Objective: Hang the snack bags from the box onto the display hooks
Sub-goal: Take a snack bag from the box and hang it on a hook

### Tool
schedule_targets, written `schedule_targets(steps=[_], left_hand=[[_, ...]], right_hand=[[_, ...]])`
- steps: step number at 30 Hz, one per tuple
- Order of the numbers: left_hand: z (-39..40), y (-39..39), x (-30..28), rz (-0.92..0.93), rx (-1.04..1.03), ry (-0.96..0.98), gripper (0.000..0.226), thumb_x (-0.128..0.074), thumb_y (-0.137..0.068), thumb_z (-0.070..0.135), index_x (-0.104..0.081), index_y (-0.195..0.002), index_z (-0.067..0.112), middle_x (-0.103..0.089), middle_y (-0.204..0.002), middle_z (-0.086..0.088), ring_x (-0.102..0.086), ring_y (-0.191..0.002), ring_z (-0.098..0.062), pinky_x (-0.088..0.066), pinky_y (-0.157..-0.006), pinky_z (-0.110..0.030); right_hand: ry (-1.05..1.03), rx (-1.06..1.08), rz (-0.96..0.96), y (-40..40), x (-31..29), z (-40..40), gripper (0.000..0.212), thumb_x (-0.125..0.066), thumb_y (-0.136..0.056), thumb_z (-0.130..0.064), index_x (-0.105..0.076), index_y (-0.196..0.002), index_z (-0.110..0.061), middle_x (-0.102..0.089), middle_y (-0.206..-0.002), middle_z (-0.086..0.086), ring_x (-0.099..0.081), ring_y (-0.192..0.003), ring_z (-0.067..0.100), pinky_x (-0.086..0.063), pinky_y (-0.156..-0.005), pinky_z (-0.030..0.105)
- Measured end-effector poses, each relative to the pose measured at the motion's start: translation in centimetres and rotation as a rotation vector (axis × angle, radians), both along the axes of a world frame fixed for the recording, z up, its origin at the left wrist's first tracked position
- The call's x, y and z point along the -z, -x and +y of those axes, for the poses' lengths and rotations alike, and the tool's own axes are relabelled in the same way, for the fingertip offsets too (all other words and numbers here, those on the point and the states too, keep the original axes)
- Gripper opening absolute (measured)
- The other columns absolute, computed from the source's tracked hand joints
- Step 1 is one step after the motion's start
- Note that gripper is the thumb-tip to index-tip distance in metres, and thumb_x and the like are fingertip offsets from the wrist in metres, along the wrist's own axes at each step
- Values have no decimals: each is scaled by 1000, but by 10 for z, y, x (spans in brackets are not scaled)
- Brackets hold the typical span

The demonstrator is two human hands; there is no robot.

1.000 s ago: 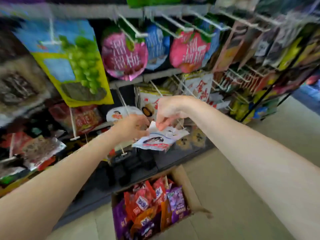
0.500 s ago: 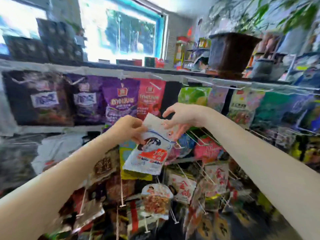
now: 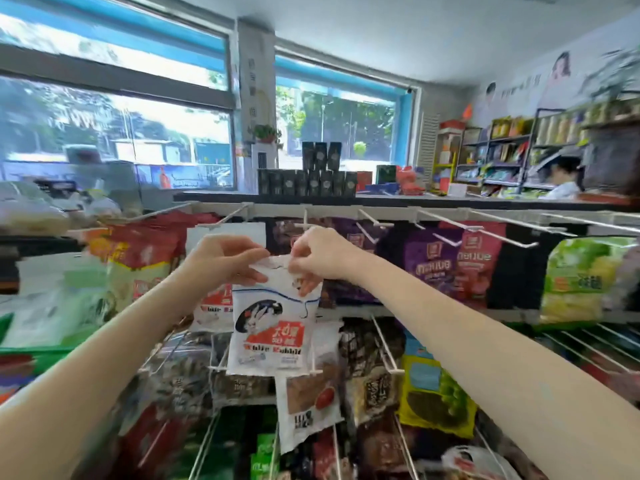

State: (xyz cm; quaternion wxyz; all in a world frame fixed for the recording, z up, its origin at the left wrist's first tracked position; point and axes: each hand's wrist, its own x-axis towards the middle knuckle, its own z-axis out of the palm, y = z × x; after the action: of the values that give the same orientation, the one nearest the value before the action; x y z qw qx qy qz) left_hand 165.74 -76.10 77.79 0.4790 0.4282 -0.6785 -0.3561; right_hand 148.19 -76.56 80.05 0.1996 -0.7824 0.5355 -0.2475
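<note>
Overhead, bare hooks (image 3: 377,221), purple bags (image 3: 431,268) beside white bag (image 3: 273,327)

White snack bag (image 3: 273,327), printed with a rabbit, a red panel and a thin blue wavy line, hanging upright with its crumpled top edge raised just below the white display hooks (image 3: 374,219) of the top rail; an identical bag (image 3: 214,306) hangs directly behind it, to its left.
</note>
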Motion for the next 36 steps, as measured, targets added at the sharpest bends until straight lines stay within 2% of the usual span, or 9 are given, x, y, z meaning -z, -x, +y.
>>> schedule_targets(steps=[3, 6, 9, 12, 16, 23, 27, 31, 36], left_hand=[[-9, -43, 7, 6, -98, 28, 2, -66, -82, 11, -65, -82, 13, -73, -67, -1, -70, -58, -11, -53, -51, -15], [-24, -70, 11, 76, -222, 57, 6, -65, -82, 6, -64, -77, 10, -70, -64, -8, -67, -50, -8, -54, -51, -15], [-41, -83, 11, 73, -309, 83, 9, -65, -83, 8, -67, -75, 10, -71, -65, -9, -70, -61, -18, -59, -69, -28], [-57, -84, 8, 55, -351, 109, 12, -65, -84, 8, -67, -73, 11, -71, -63, -7, -70, -68, -26, -56, -75, -33], [-70, -79, 0, 20, -408, 154, 9, -63, -85, 10, -68, -81, 4, -68, -64, -4, -68, -64, -16, -57, -62, -19], [-80, -73, 2, -24, -400, 65, 9, -61, -88, 13, -65, -80, 11, -67, -55, 5, -67, -64, -11, -56, -78, -34], [-57, -63, 8, -124, -633, 446, 22, -54, -87, 6, -53, -109, 9, -54, -101, -1, -55, -84, -17, -47, -81, -30], [-34, -44, 39, -138, -535, 781, 26, -43, -77, -2, -52, -100, 4, -45, -101, -8, -45, -88, -14, -37, -72, -18], [-24, 9, 74, -395, -296, 851, 24, -41, -76, 3, -54, -95, -2, -53, -98, -22, -42, -87, -26, -27, -70, -17]], right_hand=[[8, -20, -14, -44, -2, -15, 23, -51, -92, -7, -61, -91, 13, -70, -89, 24, -71, -79, 35, -53, -59, 23], [20, -29, -51, -77, -7, -31, 16, -54, -90, -7, -61, -83, 5, -70, -79, 24, -71, -74, 35, -54, -58, 24], [19, 53, -118, -96, -13, -50, 14, -60, -89, -9, -66, -85, 4, -70, -74, 19, -72, -76, 33, -60, -75, 38], [-13, 118, -184, -103, -14, -63, 13, -59, -90, -7, -62, -77, -5, -65, -66, 12, -72, -78, 32, -60, -76, 38], [85, 164, -171, -105, -14, -77, 16, -58, -89, -9, -68, -79, -2, -72, -79, 17, -72, -74, 29, -59, -77, 41], [130, 199, -50, -104, -6, -93, 20, -58, -88, -11, -64, -69, -9, -72, -84, 18, -70, -81, 31, -57, -81, 43], [303, 164, -112, -103, 5, -83, 18, -47, -88, -2, -64, -93, -2, -70, -91, 16, -69, -79, 31, -57, -77, 43], [550, 78, -121, -96, 6, -57, 18, -49, -88, -1, -65, -97, 0, -65, -103, 12, -60, -89, 20, -49, -77, 27], [607, -9, -26, -61, 14, -29, 25, -46, -86, -1, -70, -83, -5, -64, -80, 0, -57, -72, 7, -42, -68, 10]])
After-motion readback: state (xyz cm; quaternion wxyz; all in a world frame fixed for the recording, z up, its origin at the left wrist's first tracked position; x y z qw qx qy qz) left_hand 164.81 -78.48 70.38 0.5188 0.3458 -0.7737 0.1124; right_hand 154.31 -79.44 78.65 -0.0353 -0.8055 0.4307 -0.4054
